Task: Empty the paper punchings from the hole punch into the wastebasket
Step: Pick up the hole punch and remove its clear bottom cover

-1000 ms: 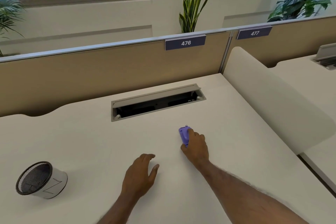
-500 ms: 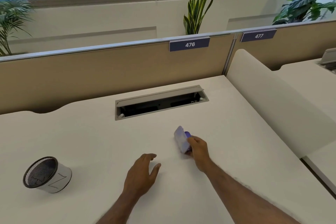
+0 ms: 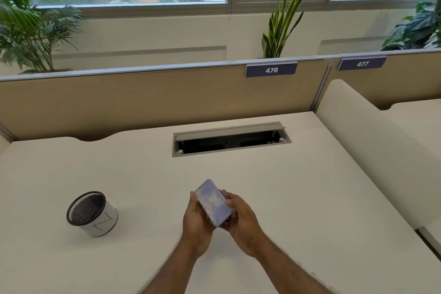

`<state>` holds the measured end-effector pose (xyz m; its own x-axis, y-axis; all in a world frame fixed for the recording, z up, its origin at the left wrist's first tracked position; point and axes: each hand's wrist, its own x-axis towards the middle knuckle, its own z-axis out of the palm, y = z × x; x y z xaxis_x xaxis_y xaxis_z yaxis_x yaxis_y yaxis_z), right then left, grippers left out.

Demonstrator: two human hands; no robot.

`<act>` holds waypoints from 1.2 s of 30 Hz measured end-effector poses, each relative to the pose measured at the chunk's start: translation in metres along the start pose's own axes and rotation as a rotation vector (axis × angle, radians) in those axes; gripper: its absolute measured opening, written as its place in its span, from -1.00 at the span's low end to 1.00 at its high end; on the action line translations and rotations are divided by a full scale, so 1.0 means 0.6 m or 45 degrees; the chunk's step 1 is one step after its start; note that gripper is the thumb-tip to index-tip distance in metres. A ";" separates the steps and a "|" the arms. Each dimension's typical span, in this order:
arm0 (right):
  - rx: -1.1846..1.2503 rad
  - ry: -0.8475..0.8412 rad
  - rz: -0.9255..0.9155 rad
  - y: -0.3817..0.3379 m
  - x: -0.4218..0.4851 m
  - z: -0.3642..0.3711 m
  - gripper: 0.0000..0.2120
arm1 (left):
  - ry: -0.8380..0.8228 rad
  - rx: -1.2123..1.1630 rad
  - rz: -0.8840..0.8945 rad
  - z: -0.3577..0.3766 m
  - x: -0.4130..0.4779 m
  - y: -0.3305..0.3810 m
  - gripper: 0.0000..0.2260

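A small purple hole punch (image 3: 213,201) is held above the desk, turned so its pale translucent underside faces up. My right hand (image 3: 241,218) grips it from the right and behind. Against its left side rests my left hand (image 3: 196,219), fingers wrapped along the edge. The wastebasket (image 3: 91,213), a small round black mesh cup with a white paper band around it, stands on the white desk (image 3: 298,198) to the left, well apart from both hands. Its inside looks dark; I cannot tell what is in it.
A grey cable slot (image 3: 230,138) with its flap raised lies in the desk beyond the hands. A tan partition (image 3: 143,98) with tags 476 and 477 closes the back. A white padded divider (image 3: 372,136) runs along the right edge. Plants stand by the window.
My right hand has lifted the hole punch off the desk and turned it underside up. My left hand rose from the desk and took hold of its left side. The view tilted up.
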<state>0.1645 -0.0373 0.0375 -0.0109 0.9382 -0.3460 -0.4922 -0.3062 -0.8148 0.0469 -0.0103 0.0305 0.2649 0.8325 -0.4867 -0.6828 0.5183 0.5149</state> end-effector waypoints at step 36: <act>-1.533 -0.263 -0.716 0.049 -0.039 0.255 -0.84 | 0.041 -0.382 0.164 -0.168 -0.151 0.148 -0.41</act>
<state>0.0173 -0.0434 0.0924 -0.2441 0.9569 0.1571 0.5911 0.2753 -0.7581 -0.1062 -0.0593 0.0491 0.1445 0.8783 -0.4557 -0.8807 0.3241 0.3453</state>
